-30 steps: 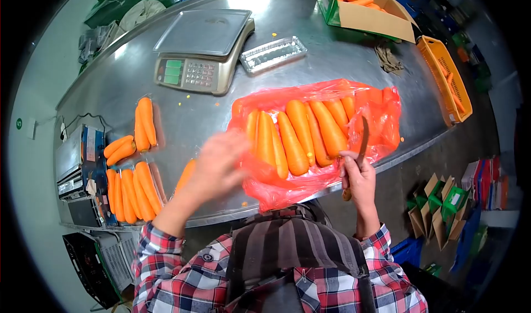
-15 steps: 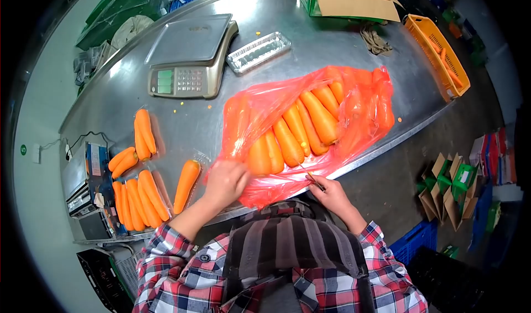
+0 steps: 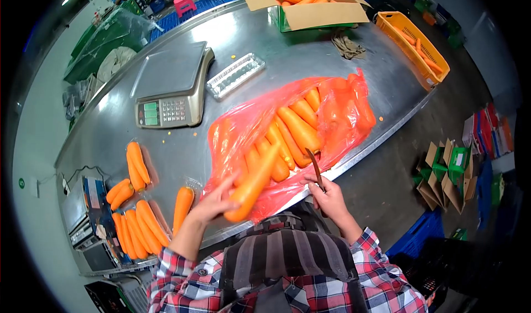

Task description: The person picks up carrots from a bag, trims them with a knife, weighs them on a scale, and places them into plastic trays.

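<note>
My left hand [image 3: 214,203] is closed round the thick end of a large carrot [image 3: 254,187], held at a slant over the near side of the red plastic bag [image 3: 232,130]. Several more carrots [image 3: 297,126] lie side by side in the opening of that bag. A thin dark-bladed knife [image 3: 313,166] is gripped in my right hand [image 3: 331,199], its blade upright beside the bag at the table's front edge. A single carrot [image 3: 183,208] rests on a clear wrapper left of my left hand.
Wrapped carrots [image 3: 141,230] lie at the left near a machine [image 3: 77,202]. A scale [image 3: 171,86] and a clear plastic tray [image 3: 236,76] stand farther back. Beyond are a carrot box [image 3: 323,17], a rag [image 3: 348,45] and a yellow crate [image 3: 415,64]. The metal table [image 3: 182,152] ends close to me.
My left hand has taken a carrot from the bag and lifted it. The knife in my right hand has turned more upright. The whole view has shifted slightly.
</note>
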The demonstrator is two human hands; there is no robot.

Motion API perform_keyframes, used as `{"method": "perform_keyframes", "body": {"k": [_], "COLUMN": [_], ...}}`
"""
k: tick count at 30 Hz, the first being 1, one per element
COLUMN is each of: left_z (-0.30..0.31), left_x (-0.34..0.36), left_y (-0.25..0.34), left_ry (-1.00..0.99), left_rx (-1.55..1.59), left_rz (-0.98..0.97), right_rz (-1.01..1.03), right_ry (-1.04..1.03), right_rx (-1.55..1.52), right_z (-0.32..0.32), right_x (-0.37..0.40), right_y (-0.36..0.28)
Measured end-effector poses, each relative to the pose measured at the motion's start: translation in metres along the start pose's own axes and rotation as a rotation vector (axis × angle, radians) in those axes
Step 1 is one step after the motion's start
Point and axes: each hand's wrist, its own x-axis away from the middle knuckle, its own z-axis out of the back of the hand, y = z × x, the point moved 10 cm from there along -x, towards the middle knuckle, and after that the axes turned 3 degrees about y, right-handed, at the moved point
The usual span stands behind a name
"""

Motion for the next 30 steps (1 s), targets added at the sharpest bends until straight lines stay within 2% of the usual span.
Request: {"method": "perform_keyframes", "body": {"k": [2, 6, 7, 9, 12, 13, 16, 20, 23, 26, 28, 29, 30], "left_z": [-0.022, -0.066, -0.071, -0.054, -0.041, -0.034, -0.031, -0.026, -0.03, -0.038, -0.037, -0.037, -0.022], "left_x": [0.006, -0.004, -0.002, 0.004, 0.01, 0.013, 0.015, 0.016, 0.017, 0.023, 0.023, 0.023, 0.01], "left_y": [-0.004, -0.022, -0.014, -0.031, -0.038, -0.042, -0.043, -0.042, -0.037, -0.015, 0.014, 0.031, 0.041], "left_ry": [-0.163, -0.399, -0.401, -0.358, -0.24, -0.2, -0.166, -0.14, -0.135, -0.141, -0.228, -0.264, -0.092], "left_rx": [0.175, -0.427, -0.541, -0.462, -0.353, -0.309, -0.269, -0.276, -0.275, -0.352, -0.215, -0.142, -0.046], "left_rz": [0.032, 0.087, 0.013, 0.045, 0.087, 0.122, 0.168, 0.162, 0.162, 0.064, -0.169, -0.297, -0.346], "right_rz": [0.014, 0.049, 0.036, -0.008, 0.104, 0.261, 0.403, 0.423, 0.481, 0.47, 0.349, 0.266, 0.178], "right_ry": [-0.07, -0.224, -0.258, -0.302, -0.309, -0.32, -0.315, -0.348, -0.264, -0.155, -0.24, -0.236, -0.248], "right_rx": [-0.039, -0.082, -0.082, 0.003, 0.1, 0.193, 0.283, 0.38, 0.476, 0.532, 0.732, 0.586, 0.447], "right_z": [-0.008, -0.023, -0.021, -0.015, -0.016, -0.02, -0.03, -0.038, -0.038, -0.029, -0.019, -0.013, -0.01], "right_x": [-0.004, -0.004, 0.0, 0.01, 0.017, 0.017, 0.021, 0.018, 0.015, 0.006, -0.012, -0.015, -0.016], "right_y": [-0.012, -0.043, -0.047, -0.051, -0.049, -0.053, -0.056, -0.066, -0.066, -0.061, -0.026, -0.02, -0.015]}}
